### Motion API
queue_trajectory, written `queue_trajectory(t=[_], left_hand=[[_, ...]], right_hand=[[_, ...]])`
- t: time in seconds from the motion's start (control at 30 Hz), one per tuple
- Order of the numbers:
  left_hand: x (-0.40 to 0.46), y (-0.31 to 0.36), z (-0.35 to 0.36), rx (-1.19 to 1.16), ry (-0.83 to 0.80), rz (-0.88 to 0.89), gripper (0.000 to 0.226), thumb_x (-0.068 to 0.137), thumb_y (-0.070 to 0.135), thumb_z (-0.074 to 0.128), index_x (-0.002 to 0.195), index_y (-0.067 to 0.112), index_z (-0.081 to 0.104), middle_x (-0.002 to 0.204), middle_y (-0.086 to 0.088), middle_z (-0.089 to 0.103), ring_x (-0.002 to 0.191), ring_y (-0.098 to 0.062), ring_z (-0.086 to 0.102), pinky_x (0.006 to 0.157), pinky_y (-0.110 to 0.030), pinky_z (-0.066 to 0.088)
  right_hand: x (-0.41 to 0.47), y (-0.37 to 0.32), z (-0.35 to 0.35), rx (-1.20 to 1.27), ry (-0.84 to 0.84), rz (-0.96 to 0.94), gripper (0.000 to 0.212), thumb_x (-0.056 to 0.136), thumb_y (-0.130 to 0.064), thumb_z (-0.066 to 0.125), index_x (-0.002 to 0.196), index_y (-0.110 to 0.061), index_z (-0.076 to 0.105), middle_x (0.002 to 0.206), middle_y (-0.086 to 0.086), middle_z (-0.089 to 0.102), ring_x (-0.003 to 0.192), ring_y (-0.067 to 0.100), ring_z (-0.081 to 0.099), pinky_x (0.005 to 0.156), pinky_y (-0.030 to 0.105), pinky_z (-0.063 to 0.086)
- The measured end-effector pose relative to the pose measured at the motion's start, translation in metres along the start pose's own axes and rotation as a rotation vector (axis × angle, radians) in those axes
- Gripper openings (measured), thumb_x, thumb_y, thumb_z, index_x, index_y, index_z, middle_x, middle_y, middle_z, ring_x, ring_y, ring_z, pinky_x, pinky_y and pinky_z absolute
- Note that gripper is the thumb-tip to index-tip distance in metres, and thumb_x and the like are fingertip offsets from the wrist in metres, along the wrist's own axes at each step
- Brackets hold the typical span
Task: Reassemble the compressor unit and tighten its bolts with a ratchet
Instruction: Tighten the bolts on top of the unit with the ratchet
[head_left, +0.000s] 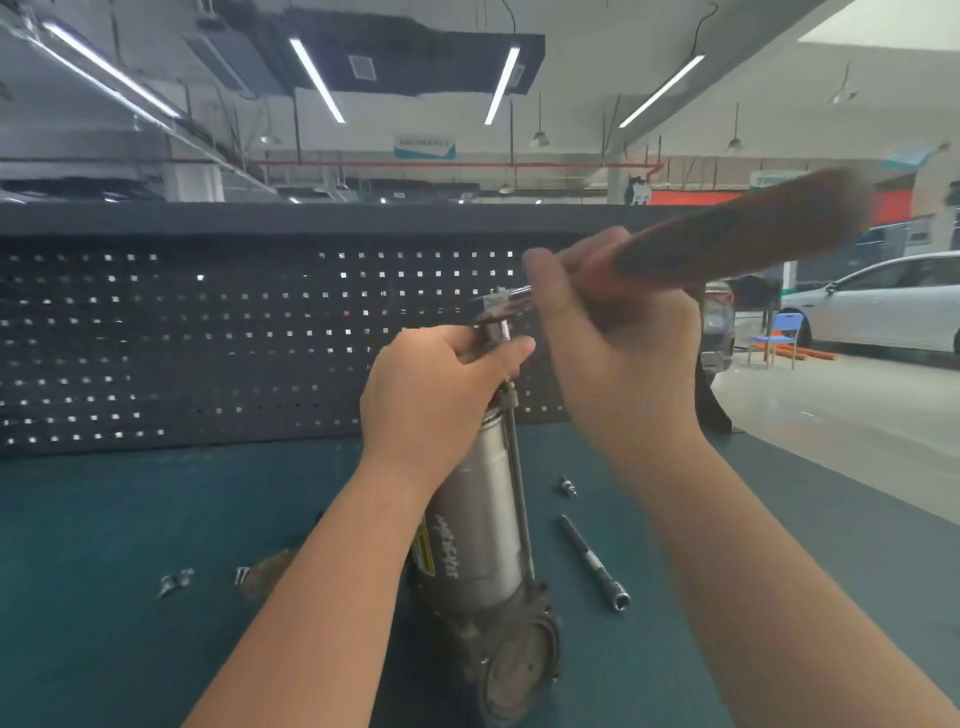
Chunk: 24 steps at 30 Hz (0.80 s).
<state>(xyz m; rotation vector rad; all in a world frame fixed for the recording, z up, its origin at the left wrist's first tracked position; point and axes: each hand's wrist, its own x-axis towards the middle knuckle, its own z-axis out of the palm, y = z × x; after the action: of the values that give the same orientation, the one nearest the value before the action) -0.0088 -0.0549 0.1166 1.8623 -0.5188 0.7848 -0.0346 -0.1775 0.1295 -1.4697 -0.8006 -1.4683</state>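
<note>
The compressor unit (480, 525), a silver cylinder with a dark flanged end, stands tilted on the teal bench mat (130, 519). A long bolt (517, 483) runs along its right side. My left hand (436, 384) grips the top end of the unit. My right hand (618, 353) grips the ratchet (737, 239) by its dark red-black handle, which is blurred and points up to the right. The ratchet's head (501, 306) sits on the top of the unit just above my left hand.
An extension bar with a socket (595, 564) lies on the mat right of the unit, a small fitting (569, 487) beyond it. Loose bolts (174, 582) lie at the left. A dark pegboard (182, 338) closes the back; the bench edge runs along the right.
</note>
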Motion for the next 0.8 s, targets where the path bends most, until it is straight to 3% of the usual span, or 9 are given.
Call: queue_trajectory(t=[0.07,0.13,0.27,0.33,0.5,0.57,0.63,0.73,0.8], left_hand=[[-0.002,0.002,-0.001,0.092,-0.022,0.022,0.044,0.074,0.049,0.031,0.048,0.019,0.050,0.042,0.002,0.045,0.046,-0.012,0.042,0.047,-0.025,0.027],[-0.002,0.002,-0.001,0.031,-0.023,0.001,0.043,0.084,0.042,0.046,0.047,0.022,0.057,0.040,0.005,0.047,0.044,-0.008,0.045,0.048,-0.024,0.029],[0.001,-0.003,0.001,-0.024,-0.029,0.039,0.022,0.089,0.040,0.067,0.072,0.030,0.076,0.067,0.013,0.073,0.067,-0.005,0.070,0.074,-0.041,0.058],[0.000,-0.005,0.000,0.009,-0.012,0.070,0.019,0.087,0.043,0.067,0.075,0.032,0.075,0.069,0.016,0.073,0.072,-0.005,0.070,0.077,-0.042,0.058],[0.005,-0.006,0.006,-0.009,-0.013,0.033,0.042,0.083,0.056,0.056,0.060,0.022,0.065,0.056,-0.002,0.065,0.049,-0.009,0.053,0.056,-0.027,0.042],[0.007,-0.006,0.008,0.033,-0.040,0.048,0.061,0.089,0.066,0.037,0.060,0.014,0.051,0.064,-0.017,0.059,0.052,-0.017,0.043,0.055,-0.027,0.033],[0.005,-0.006,0.003,-0.004,-0.027,0.025,0.048,0.093,0.047,0.054,0.054,0.019,0.060,0.051,0.000,0.060,0.046,-0.005,0.047,0.053,-0.025,0.034],[0.002,-0.007,-0.001,-0.044,-0.042,0.035,0.026,0.088,0.041,0.065,0.070,0.025,0.076,0.062,0.013,0.071,0.061,-0.003,0.068,0.070,-0.038,0.057],[0.001,-0.006,0.002,-0.016,-0.035,0.064,0.028,0.085,0.047,0.063,0.076,0.025,0.077,0.068,0.012,0.073,0.070,-0.009,0.071,0.076,-0.043,0.058]], right_hand=[[-0.003,-0.002,0.004,-0.211,-0.145,-0.229,0.013,0.084,-0.014,0.066,0.073,-0.017,0.061,0.062,-0.006,0.062,0.056,0.014,0.059,0.052,0.033,0.049],[-0.005,0.002,0.004,-0.158,-0.060,-0.164,0.016,0.087,-0.018,0.065,0.074,-0.024,0.059,0.061,-0.010,0.062,0.055,0.011,0.060,0.053,0.029,0.049],[0.003,0.016,-0.001,0.631,0.351,0.715,0.025,0.098,-0.018,0.057,0.074,-0.017,0.052,0.048,-0.007,0.050,0.041,0.008,0.045,0.043,0.020,0.035],[0.002,0.021,-0.001,0.716,0.408,0.852,0.024,0.099,-0.019,0.056,0.076,-0.015,0.050,0.048,-0.005,0.049,0.041,0.008,0.044,0.044,0.022,0.034],[-0.005,0.001,0.007,-0.155,-0.017,-0.159,0.024,0.091,-0.022,0.063,0.068,-0.017,0.057,0.057,-0.013,0.053,0.055,0.007,0.053,0.053,0.013,0.035],[-0.009,0.000,0.014,-0.306,-0.074,-0.293,0.022,0.087,-0.019,0.066,0.068,-0.011,0.058,0.061,-0.010,0.054,0.062,0.009,0.053,0.053,0.012,0.035],[-0.011,0.002,0.014,-0.051,0.062,-0.115,0.021,0.092,-0.015,0.062,0.072,-0.015,0.057,0.060,-0.013,0.052,0.057,0.002,0.054,0.056,0.010,0.037],[0.000,0.008,0.007,0.599,0.390,0.652,0.034,0.099,-0.018,0.055,0.066,-0.018,0.063,0.049,-0.008,0.046,0.042,0.006,0.042,0.048,0.020,0.032],[0.003,0.017,0.005,0.774,0.471,0.936,0.030,0.101,-0.020,0.052,0.073,-0.014,0.062,0.047,-0.005,0.042,0.040,0.007,0.034,0.046,0.021,0.026]])
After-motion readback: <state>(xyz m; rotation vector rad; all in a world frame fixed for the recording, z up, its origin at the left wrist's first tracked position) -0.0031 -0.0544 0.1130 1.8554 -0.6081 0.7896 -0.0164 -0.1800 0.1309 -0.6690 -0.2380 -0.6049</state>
